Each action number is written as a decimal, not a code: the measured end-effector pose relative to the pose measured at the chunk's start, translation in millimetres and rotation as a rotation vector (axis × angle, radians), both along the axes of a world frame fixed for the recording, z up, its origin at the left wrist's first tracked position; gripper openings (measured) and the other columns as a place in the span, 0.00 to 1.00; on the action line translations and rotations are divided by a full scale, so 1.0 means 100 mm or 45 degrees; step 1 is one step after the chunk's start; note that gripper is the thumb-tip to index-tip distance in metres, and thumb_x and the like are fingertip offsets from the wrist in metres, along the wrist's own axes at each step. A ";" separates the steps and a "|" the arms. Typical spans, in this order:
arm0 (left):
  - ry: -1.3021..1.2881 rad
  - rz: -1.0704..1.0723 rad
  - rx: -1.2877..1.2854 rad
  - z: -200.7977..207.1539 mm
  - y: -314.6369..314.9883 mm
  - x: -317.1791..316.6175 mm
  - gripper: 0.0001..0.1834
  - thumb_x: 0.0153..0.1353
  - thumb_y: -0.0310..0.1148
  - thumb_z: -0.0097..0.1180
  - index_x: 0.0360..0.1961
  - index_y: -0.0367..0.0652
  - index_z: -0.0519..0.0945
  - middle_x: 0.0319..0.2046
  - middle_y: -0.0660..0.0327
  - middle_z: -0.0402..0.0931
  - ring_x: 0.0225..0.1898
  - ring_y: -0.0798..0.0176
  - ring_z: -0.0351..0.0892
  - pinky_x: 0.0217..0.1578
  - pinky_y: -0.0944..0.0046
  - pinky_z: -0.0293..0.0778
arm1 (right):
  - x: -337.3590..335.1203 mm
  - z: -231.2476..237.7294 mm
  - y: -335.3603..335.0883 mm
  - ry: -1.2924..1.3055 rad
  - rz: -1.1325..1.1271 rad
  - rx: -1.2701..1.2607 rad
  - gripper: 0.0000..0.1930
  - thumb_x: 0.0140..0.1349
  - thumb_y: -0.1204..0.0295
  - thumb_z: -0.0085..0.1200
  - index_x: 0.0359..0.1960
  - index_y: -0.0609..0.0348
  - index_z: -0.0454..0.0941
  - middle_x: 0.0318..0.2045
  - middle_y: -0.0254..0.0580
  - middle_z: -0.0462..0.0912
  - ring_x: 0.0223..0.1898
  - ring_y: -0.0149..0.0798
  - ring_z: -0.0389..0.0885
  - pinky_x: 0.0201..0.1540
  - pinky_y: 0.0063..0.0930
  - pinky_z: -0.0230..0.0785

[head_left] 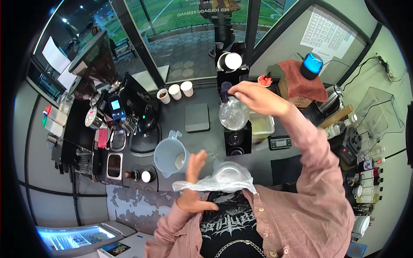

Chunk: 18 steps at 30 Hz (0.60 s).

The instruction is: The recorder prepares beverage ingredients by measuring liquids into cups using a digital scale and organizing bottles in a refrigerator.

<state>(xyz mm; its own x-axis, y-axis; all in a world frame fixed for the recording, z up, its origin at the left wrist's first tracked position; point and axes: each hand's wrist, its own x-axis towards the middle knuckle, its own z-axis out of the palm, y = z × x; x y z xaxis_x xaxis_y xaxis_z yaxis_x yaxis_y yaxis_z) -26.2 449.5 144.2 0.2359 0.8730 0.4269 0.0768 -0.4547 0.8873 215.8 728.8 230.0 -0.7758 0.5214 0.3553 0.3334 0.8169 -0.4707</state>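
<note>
The left hand (189, 200) has its grip spread, thumb and fingers apart, where a clear plastic bag (230, 177) with a round shape inside spans the near edge of the desk (202, 144); the right hand (262, 99) is farther off, at the far side of a clear rounded container (233, 115), and whether its grip pinches it cannot be told. Left of the bag stands a translucent jug (167, 154) with a pale round thing at its bottom, and beyond it 3 white paper cups (174, 91), the leftmost with dark contents. Right of the container are a tub (272, 126) of pale yellowish contents and, farther, a white cup (263, 84) of red pieces.
</note>
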 end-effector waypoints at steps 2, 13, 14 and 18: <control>0.052 -0.026 -0.135 -0.17 0.02 0.15 0.87 0.37 0.50 0.86 0.78 0.38 0.24 0.77 0.37 0.44 0.77 0.41 0.49 0.74 0.45 0.48 | -0.24 -0.34 0.58 -0.401 -0.026 -0.044 0.17 0.69 0.74 0.45 0.54 0.67 0.79 0.52 0.58 0.83 0.57 0.57 0.80 0.60 0.45 0.71; 0.110 0.233 -0.102 -0.75 -0.03 0.38 0.58 0.57 0.38 0.73 0.76 0.35 0.44 0.60 0.44 0.77 0.66 0.41 0.72 0.69 0.44 0.60 | -1.32 -2.26 2.32 -2.150 0.801 1.323 0.20 0.67 0.65 0.49 0.55 0.62 0.81 0.52 0.56 0.84 0.49 0.56 0.85 0.50 0.52 0.78; 0.109 0.250 -0.112 -0.80 -0.04 0.39 0.58 0.57 0.38 0.73 0.76 0.35 0.44 0.60 0.44 0.77 0.66 0.41 0.72 0.69 0.44 0.60 | -1.39 -2.30 2.34 -2.449 1.263 1.831 0.19 0.70 0.62 0.48 0.56 0.58 0.80 0.56 0.55 0.82 0.50 0.55 0.84 0.49 0.53 0.78; 0.084 0.225 -0.112 -1.02 0.03 0.43 0.51 0.61 0.33 0.68 0.76 0.36 0.47 0.60 0.45 0.78 0.65 0.42 0.74 0.68 0.45 0.62 | -1.05 -2.55 2.71 -2.235 0.685 1.157 0.25 0.63 0.55 0.57 0.56 0.58 0.81 0.56 0.50 0.83 0.52 0.52 0.84 0.53 0.52 0.77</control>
<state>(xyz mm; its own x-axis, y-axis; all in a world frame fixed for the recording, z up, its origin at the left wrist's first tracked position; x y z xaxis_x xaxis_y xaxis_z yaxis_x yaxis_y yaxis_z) 16.8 452.8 41.7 0.1009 0.9365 0.3358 0.2075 -0.3499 0.9135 110.7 999.5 -24.6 -0.4873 0.3121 -0.8156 -0.4231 0.7326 0.5331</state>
